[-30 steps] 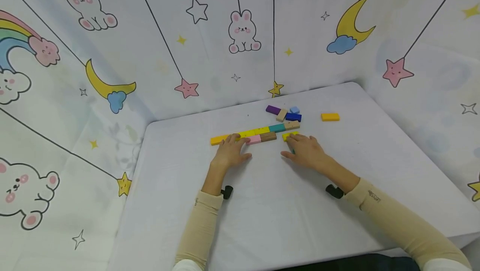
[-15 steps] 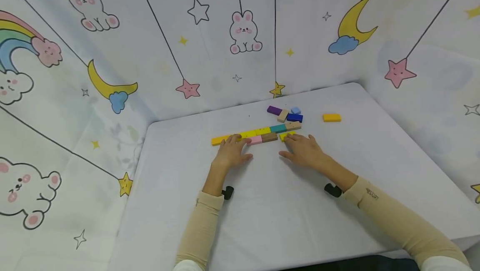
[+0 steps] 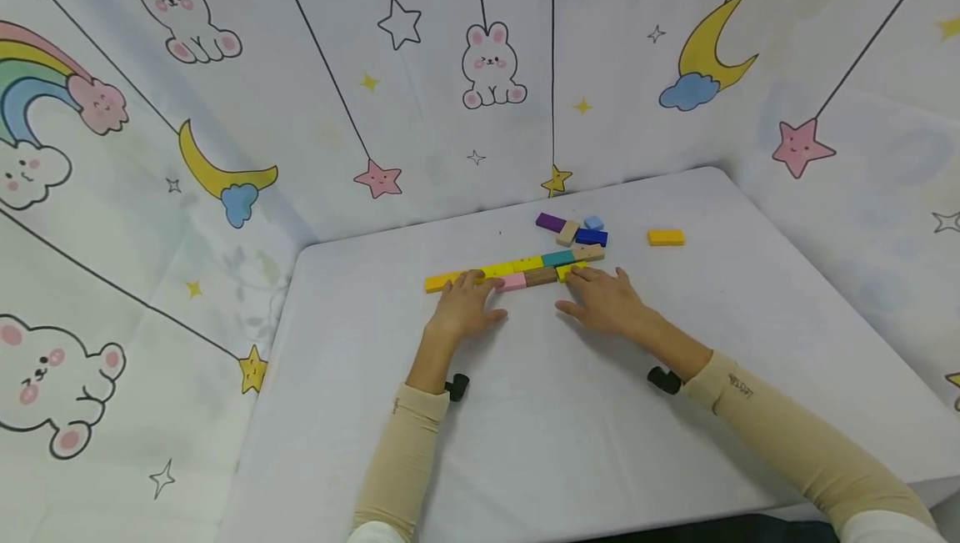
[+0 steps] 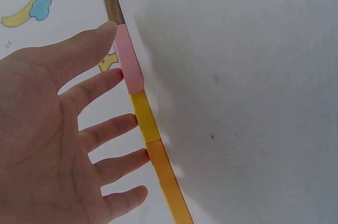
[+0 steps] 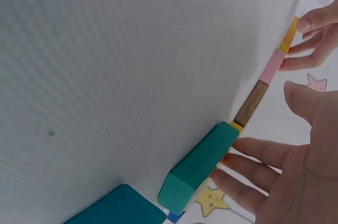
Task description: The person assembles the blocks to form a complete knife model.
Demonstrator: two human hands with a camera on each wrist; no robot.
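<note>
1. Fingers of the left hand (image 3: pixel 461 309) and the right hand (image 3: pixel 606 303) are loosely extended over the white-covered table (image 3: pixel 525 443); both thumbs are held apart from the fingertips.
2. Back row (image 3: pixel 527 263): formed end to end, left to right, by orange, yellow, teal and tan blocks; partly hidden by the left fingers.
3. Front row (image 3: pixel 541 276): laid just before the back row. Its pink block (image 3: pixel 513 281) is touched near the left end by a left fingertip; the brown block (image 3: pixel 550 274) is placed between it and the yellow block (image 3: pixel 572 272), which is partly covered by the right fingertips.
4. Behind the rows, a purple block (image 3: pixel 551 222), a dark blue block (image 3: pixel 592 237) and a small tan block (image 3: pixel 567 233) are clustered.
5. Lone orange block (image 3: pixel 666 238): set well apart, at right.
6. Green block (image 5: pixel 198 166): seen close beside the right fingers in the right wrist view; contact cannot be confirmed.
7. Light blue block (image 3: pixel 593 223): placed behind the dark blue one.
</note>
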